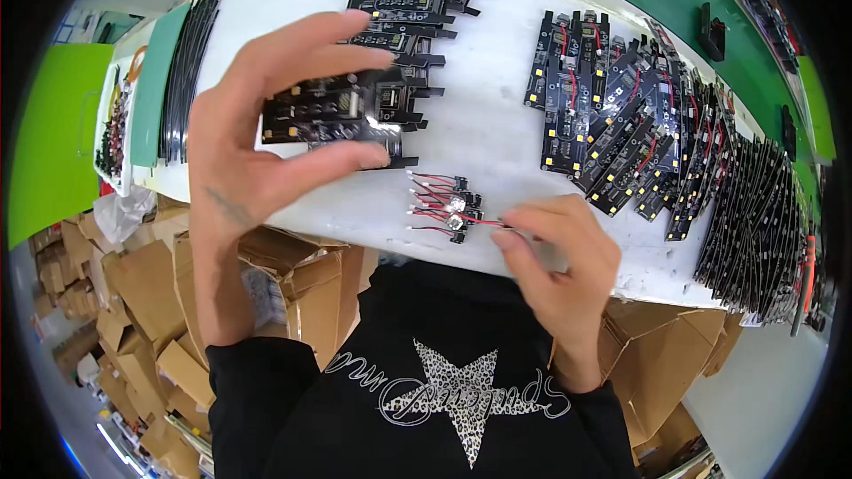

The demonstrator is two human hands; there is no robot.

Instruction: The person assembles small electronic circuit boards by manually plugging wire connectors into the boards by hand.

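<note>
My left hand is spread wide, thumb and fingers apart. Between them show several narrow black circuit boards, part of an overlapping column; no grip on them is visible. More boards of that column run up toward the far edge. My right hand pinches the end of a thin red wire between thumb and fingertips. This wire leads left into a small pile of black parts with red and black leads and white plugs, lying near the table's front edge.
On the white table, wired black boards lie at the right beside a dense heap of boards. Far left are black strips and a white tray of small parts. Cardboard boxes stand below; red-handled pliers lie far right.
</note>
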